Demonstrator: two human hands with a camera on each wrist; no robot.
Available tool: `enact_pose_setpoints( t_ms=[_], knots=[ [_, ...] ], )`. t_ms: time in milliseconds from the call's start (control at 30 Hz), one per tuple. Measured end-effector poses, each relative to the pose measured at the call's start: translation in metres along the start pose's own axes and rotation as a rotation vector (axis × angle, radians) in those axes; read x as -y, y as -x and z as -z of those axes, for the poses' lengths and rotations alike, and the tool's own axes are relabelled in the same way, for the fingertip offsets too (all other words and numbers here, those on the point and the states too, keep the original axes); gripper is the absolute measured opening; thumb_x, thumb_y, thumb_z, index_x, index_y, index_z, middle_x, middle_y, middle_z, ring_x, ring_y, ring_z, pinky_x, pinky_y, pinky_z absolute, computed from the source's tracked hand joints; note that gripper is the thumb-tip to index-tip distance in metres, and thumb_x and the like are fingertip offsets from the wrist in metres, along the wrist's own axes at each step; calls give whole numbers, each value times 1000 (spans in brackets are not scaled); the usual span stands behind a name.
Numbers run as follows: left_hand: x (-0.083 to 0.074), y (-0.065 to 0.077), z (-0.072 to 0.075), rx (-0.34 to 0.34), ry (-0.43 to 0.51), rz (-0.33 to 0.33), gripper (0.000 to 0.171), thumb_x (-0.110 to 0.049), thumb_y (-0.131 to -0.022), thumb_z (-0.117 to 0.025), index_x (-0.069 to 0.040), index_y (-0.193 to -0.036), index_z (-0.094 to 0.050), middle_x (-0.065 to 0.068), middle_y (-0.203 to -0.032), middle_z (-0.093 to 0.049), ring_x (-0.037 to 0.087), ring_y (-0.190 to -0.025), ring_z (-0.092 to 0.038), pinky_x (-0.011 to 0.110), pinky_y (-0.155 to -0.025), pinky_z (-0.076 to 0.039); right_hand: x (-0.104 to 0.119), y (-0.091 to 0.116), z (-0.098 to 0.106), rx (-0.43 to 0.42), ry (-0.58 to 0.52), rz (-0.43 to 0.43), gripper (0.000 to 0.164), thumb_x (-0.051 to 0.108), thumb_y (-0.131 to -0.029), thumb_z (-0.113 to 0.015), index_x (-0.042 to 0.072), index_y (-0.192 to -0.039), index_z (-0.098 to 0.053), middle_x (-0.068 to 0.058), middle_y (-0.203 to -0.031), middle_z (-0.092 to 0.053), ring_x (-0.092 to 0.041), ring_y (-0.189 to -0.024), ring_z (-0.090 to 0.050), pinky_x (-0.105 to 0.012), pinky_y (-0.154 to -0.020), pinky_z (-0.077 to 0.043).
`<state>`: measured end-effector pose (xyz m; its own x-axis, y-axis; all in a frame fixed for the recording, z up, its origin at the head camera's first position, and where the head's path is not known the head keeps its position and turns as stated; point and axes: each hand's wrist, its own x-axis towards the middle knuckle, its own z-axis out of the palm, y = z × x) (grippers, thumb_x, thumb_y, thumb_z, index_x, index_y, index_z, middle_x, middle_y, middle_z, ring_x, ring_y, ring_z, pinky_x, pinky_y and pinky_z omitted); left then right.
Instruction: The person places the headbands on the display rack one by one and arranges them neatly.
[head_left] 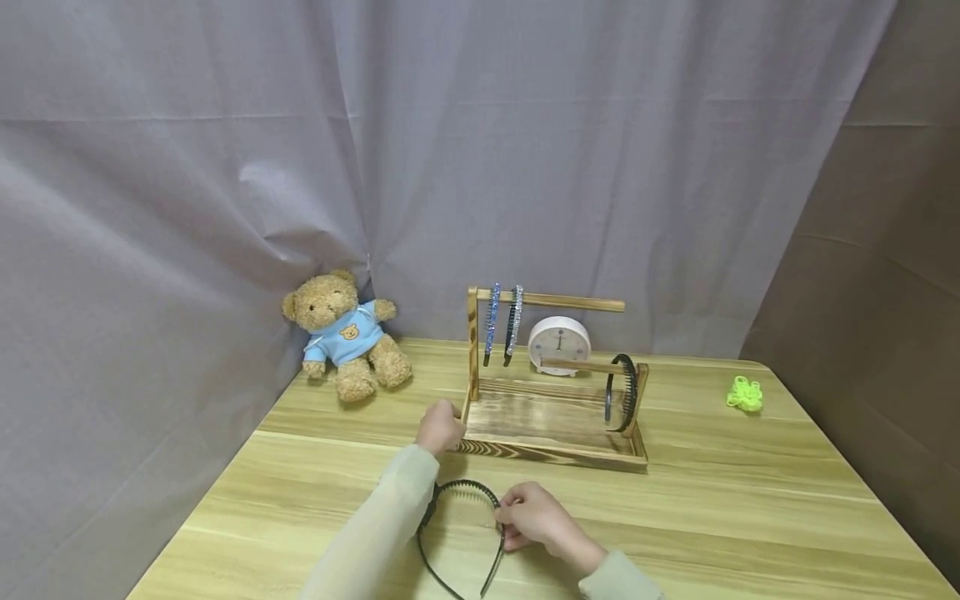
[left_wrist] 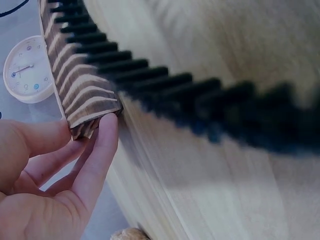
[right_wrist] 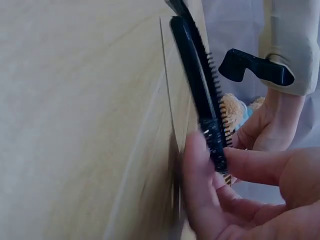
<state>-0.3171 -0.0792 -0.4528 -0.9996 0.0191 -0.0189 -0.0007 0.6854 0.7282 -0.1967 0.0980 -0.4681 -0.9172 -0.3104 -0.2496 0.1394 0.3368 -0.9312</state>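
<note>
My right hand pinches a black toothed headband by one side, its open ends toward me. In the right wrist view, thumb and fingers meet on a glittery stretch of the headband. My left hand grips the near left corner of a wooden rack; the left wrist view shows thumb and fingertips on the striped wood. On the rack's upper bar hang a blue glittery headband and a silver glittery headband. Another black headband hangs on its lower bar.
A white round clock stands behind the rack. At the back left a teddy bear in a blue shirt sits against the grey curtain. Neon yellow-green bundle lies toward the right on the wooden table.
</note>
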Motion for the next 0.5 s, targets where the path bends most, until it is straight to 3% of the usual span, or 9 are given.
enact_pose_setpoints(
  t_ms=[200,500],
  knots=[
    [4,-4,2,17,27,14,41,9,-76,-58,10,-117,-64,29,-116,-66,17,-52,-64,22,-46,-53,1,5,0,48,-69,-7,13,5,-90,-57,-6,-98,-58,-6,-69,-57,-13,-55,-57,-30,-57,-60],
    [6,-7,2,36,55,-8,41,9,-75,-58,12,-115,-64,30,-113,-66,16,-49,-62,23,-46,-54,5,15,6,22,-94,53,15,7,-92,-57,-8,-97,-57,-7,-74,-57,-14,-55,-58,-34,-57,-60]
  ],
)
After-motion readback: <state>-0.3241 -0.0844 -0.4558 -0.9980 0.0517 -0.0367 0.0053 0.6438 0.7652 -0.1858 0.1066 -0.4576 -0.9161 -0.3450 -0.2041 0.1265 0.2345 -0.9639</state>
